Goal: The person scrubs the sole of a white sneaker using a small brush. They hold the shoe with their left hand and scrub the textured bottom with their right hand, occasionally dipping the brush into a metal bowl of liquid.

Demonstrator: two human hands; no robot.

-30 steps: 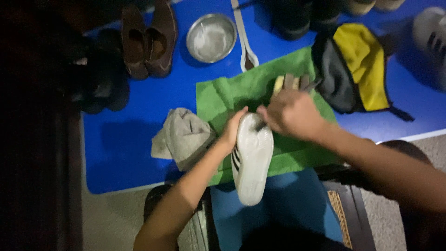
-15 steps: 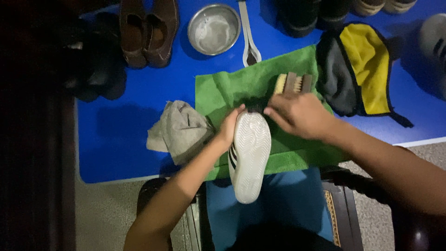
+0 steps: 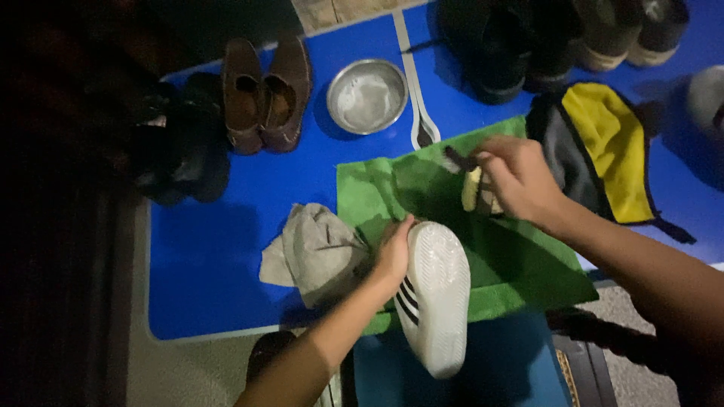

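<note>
My left hand (image 3: 394,254) grips a white sneaker (image 3: 436,295) with black side stripes, sole turned up, over the near edge of a green cloth (image 3: 392,192). My right hand (image 3: 519,179) is closed on a pale wooden-backed brush (image 3: 473,188) lying on the green cloth, farther back than the sneaker. A crumpled grey rag (image 3: 317,252) lies just left of my left hand on the blue table (image 3: 219,256).
A metal bowl (image 3: 368,96) and a white shoehorn (image 3: 416,113) lie behind the cloth. Brown shoes (image 3: 264,94) and dark shoes (image 3: 181,151) stand at the back left, more footwear (image 3: 528,53) at the back right. A black and yellow bag (image 3: 603,151) lies right.
My right hand has moved away from the sneaker's toe to the brush farther back on the green cloth and closed on it. My left hand keeps hold of the sneaker.
</note>
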